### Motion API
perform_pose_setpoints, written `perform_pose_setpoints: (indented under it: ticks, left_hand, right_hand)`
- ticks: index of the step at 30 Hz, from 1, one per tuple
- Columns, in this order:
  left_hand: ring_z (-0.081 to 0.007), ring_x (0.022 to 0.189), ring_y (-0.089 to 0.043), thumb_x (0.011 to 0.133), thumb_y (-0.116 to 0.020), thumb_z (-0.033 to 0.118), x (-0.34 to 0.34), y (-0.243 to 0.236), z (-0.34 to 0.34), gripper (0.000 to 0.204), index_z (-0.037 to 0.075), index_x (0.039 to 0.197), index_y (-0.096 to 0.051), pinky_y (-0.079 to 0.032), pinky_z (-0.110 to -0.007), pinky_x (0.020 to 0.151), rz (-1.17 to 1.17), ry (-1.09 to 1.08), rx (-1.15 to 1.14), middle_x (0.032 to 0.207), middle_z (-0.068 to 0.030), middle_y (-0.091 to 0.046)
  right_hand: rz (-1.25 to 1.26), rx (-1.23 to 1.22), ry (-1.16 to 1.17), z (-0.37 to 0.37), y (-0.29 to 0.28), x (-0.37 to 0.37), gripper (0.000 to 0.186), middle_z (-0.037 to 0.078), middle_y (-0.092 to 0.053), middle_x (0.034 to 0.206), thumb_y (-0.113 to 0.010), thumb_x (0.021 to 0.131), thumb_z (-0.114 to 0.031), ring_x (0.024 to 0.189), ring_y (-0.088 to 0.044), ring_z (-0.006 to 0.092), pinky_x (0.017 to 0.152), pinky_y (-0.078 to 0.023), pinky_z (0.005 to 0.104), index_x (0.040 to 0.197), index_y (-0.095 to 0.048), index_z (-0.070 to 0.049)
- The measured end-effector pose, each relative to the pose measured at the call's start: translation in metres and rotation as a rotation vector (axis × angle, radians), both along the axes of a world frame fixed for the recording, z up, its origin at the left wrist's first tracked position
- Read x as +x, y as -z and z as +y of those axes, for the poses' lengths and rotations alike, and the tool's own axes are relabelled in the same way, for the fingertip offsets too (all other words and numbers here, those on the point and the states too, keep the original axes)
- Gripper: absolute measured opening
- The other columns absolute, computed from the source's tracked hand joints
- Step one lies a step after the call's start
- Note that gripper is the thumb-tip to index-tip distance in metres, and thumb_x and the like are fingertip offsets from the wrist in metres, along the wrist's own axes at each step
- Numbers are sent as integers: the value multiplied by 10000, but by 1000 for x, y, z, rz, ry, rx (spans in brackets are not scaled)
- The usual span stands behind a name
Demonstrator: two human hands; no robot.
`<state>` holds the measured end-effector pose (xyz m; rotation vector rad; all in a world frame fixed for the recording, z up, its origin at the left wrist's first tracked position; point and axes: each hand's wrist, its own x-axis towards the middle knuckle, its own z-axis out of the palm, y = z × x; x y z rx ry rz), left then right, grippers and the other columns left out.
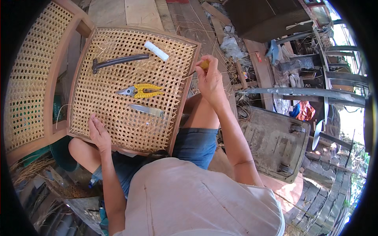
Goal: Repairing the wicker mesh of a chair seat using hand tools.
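A wooden chair with a woven cane seat [106,90] lies across my lap. My right hand [212,80] is closed around the yellow handle [204,65] of a thin pointed tool that looks like an awl. Its dark shaft points left to the seat's right edge, where loose cane ends stick out. My left hand [99,134] rests flat, fingers stretched, on the near left corner of the cane. On the seat lie a dark hammer [122,60], a white stick [156,51], yellow-handled snips [145,91] and a knife [145,110] with a pale handle.
The chair's cane back [27,78] rises at the left. To my right lies a dirty grey board with small wheels [271,141]. Metal bars [307,92], plastic scraps and wood pieces clutter the right side. A dark box [264,17] stands at the far right.
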<state>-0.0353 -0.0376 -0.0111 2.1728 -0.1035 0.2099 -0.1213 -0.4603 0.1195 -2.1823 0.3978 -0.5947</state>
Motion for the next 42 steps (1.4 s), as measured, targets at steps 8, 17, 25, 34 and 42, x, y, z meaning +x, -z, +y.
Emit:
perform_pose_setpoints:
  ticks: [8, 17, 25, 34, 42]
  left_hand:
    - [-192, 857, -609, 1115, -429, 198, -2, -7, -7, 362, -13, 1367, -581, -527, -329, 789, 24, -14, 47, 1106, -125, -673]
    - [-190, 879, -616, 1119, -427, 215, 2, -9, -3, 356, 7, 1359, -587, -531, -331, 798, 42, -16, 84, 1109, -118, -669]
    - [-229, 886, -679, 1113, -435, 225, -4, -8, -3, 313, 48, 1318, -592, -554, -361, 795, -45, 8, 86, 1154, -133, -693]
    - [-359, 902, -721, 1096, -456, 219, -7, -16, 6, 275, 64, 1265, -610, -558, -437, 806, -52, -59, 44, 1036, -201, -725]
    - [-372, 935, -710, 1108, -417, 266, -4, -17, -6, 315, 72, 1252, -620, -544, -440, 817, 25, 53, -12, 1066, -211, -715]
  right_hand:
    - [20, -20, -31, -4, 5, 1, 360, 190, -673, 1062, -614, 974, 16, 974, -706, 418, 812, -562, 457, 1277, -435, -59]
    - [46, -21, -44, 0, 15, 4, 325, 208, -669, 1062, -625, 980, -5, 958, -699, 432, 800, -564, 467, 1249, -449, -52]
    - [110, -108, -107, 12, 31, -2, 276, 243, -675, 1107, -649, 980, -82, 1000, -679, 433, 852, -554, 494, 1214, -508, -47]
    - [-133, -351, -324, 130, -61, 61, 355, 163, -695, 1233, -714, 929, -122, 1185, -631, 353, 1032, -497, 460, 1261, -653, -11]
    - [440, -710, -374, 163, 33, 181, 372, 147, -619, 1341, -558, 969, -152, 1319, -536, 338, 1135, -389, 569, 1322, -573, -32]
